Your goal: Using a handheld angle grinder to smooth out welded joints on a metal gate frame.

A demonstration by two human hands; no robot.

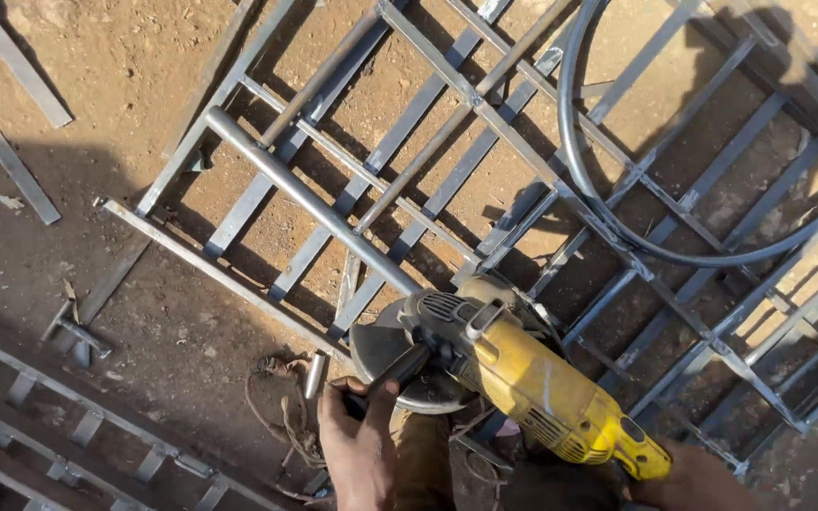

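A yellow and black angle grinder (523,374) lies across the lower middle, its disc guard (385,355) at the end of a round steel pipe (310,199). My left hand (357,435) grips the grinder's black side handle just under the disc. My right hand (688,483) holds the rear of the yellow body at the bottom right. The pipe rests on a welded frame of flat steel bars (485,104) lying on the dirt.
A steel ring (584,194) lies on the frame at right. Loose flat bars (11,61) sit at upper left. Another barred frame (68,416) is at lower left. Twisted wire scraps (281,416) lie by my left hand. Ground is brown dirt.
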